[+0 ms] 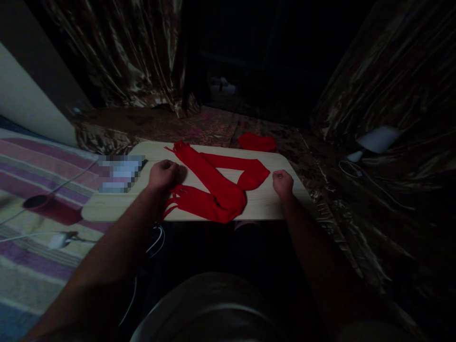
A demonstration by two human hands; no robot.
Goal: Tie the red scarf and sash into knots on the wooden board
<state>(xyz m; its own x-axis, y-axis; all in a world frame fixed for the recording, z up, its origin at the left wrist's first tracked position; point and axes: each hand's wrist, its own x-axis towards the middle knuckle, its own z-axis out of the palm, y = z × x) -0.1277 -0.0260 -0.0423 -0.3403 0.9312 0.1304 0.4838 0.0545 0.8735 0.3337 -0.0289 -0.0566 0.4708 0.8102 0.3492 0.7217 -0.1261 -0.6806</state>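
Observation:
A red scarf [211,178] with fringed ends lies in loose zigzag folds on a small pale wooden table [263,204]. My left hand [164,175] is closed in a fist at the table's left part, beside the scarf's fringes. On the other side, my right hand [283,183] also makes a fist, just right of the folded bend and apart from it. Nothing shows in either hand. Past the table's far edge is another piece of red cloth [257,141]; whether it joins the scarf I cannot tell.
A blurred-out flat object [121,174] lies on the table's left end. Left of it are a dark red cylinder [53,210], white cables and a striped bedspread [28,266]. A white lamp-like object [379,139] with a cord stands at the right. Curtains [135,57] hang behind.

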